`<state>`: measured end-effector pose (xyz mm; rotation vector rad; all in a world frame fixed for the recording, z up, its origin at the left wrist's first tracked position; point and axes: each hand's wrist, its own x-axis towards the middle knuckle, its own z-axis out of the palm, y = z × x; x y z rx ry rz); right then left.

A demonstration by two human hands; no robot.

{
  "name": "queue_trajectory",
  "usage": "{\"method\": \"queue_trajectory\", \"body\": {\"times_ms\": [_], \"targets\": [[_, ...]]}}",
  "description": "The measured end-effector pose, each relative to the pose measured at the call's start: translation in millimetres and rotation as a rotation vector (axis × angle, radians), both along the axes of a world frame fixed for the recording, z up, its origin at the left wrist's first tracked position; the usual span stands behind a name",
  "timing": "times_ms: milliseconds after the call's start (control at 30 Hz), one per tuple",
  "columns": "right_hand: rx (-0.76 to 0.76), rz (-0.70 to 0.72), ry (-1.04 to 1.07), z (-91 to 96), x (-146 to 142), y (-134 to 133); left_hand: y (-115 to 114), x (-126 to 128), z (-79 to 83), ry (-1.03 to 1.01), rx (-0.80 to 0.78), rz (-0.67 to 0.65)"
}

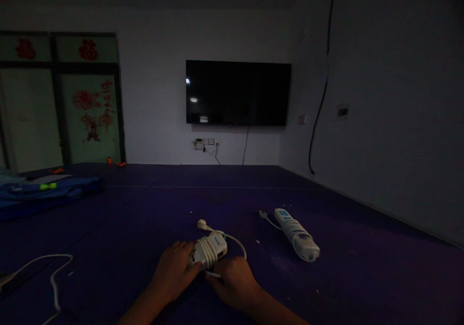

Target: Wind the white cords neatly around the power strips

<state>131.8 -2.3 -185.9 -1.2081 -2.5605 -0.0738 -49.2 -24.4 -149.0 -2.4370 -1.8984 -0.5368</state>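
Note:
A white power strip (219,243) with its cord wound several times around the middle lies at the centre of the purple surface. My left hand (176,268) grips its near left end, fingers over the top and thumb along the side. At the strip's right side, my right hand (234,279) is closed on the loose stretch of the cord (237,242), which loops from above it. The plug (202,224) rests beyond the strip's far side. To the right lies a second white power strip (297,238), its cord wrapped around it and its plug (263,214) pointing away.
Blue folded cloth (47,192) sits at the left on the purple tabletop (163,204). A white cable (54,281) curls at the lower left. Small orange items (121,164) lie near the far edge. A television (239,93) hangs on the wall; a dark cable (319,117) hangs at right.

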Motion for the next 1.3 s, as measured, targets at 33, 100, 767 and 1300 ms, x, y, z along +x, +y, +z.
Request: {"method": "queue_trajectory", "body": {"times_ms": [33,100,767,1300], "targets": [[0.0,-0.003,-0.001,-0.1,0,0,0,0,1.0,-0.005,-0.007,-0.001],[0.002,-0.008,-0.005,-0.7,-1,0,0,0,1.8,-0.018,-0.017,-0.003],[0.049,-0.066,-0.038,6.9,-4,-4,1,3,-12.4,-0.024,0.21,0.017],[0.106,-0.024,-0.089,8.6,-5,-4,3,5,-19.1,0.076,0.33,-0.061]]}}
